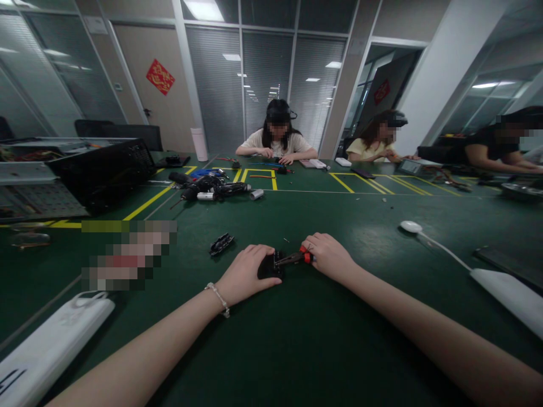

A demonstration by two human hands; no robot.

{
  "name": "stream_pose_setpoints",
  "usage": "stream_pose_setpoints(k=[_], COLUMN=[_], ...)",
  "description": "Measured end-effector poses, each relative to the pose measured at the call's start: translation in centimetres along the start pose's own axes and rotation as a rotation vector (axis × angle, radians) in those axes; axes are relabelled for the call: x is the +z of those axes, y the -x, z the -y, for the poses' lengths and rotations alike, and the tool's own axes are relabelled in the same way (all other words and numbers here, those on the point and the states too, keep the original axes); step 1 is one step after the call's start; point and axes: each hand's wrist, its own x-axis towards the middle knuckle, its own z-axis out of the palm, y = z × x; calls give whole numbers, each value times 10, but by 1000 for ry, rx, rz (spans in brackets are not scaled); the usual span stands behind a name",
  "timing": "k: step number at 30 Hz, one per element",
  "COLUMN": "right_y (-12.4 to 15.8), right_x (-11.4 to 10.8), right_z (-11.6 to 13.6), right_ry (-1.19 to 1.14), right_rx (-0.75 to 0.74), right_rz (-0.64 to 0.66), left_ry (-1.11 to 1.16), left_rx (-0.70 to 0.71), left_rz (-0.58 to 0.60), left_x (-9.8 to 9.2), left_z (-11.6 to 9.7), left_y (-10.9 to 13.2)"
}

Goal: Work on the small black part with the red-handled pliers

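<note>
My left hand is closed around a small black plastic part, steadying it low over the green table. In my right hand is a pair of needle-nose pliers with red and black handles. The jaws of the pliers point left and touch the black part near its right side. What exactly they grip there is too small to tell. Left of my hands lies a dark, open-looking plastic piece. A tiny pale bit rests just beyond the pliers.
An open computer case stands at the far left. Ahead lie a tangle of black cables and tools and a white cylinder. White devices flank me, one with a cable at right. Several people sit across the table.
</note>
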Motion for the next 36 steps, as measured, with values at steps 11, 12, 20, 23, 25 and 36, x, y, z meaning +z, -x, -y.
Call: stream_pose_setpoints(k=[11,12,20,23,25,36], right_y=[-1,0,0,0,0,1], right_x=[-1,-1,-3,-2,-1,3], right_z=[0,0,1,0,0,-2], right_ry=[-20,-20,-48,-39,-36,-91], right_rx=[28,27,24,15,11,128], right_rz=[7,6,-8,-7,-8,-12], left_ry=[-3,-2,-2,-5,-6,-13], left_rx=[12,10,4,12,13,4], left_rz=[-7,-3,-1,-7,-7,11], left_x=[1,1,0,1,1,-2], left_z=[1,0,1,1,1,0], left_y=[0,0,0,0,0,0])
